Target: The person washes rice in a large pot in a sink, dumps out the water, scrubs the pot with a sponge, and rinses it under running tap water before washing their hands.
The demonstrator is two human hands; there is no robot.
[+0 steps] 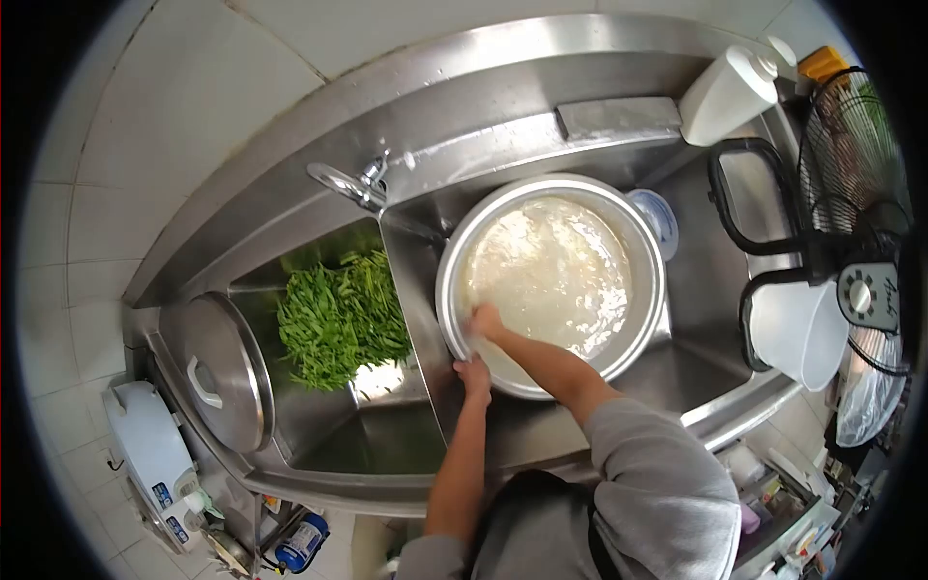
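Observation:
A large round metal pot [650,333] stands in the right sink basin, filled with cloudy, rippling water [556,266]. My left hand [474,377] grips the pot's lower-left rim from outside. Inside that same rim, my right hand [483,321] is at the inner wall near the water. Motion smears its fingers, so whether it holds anything does not show. Chopped green leafy vegetables [343,319] lie heaped in the left basin, with the basin divider between them and the pot.
A faucet [353,184] rises behind the divider. A metal lid [222,372] rests at the left end. Right of the pot are a blue-and-white dish [657,224], a white bottle [730,95], a black fan [865,290] and a white plastic container [797,329].

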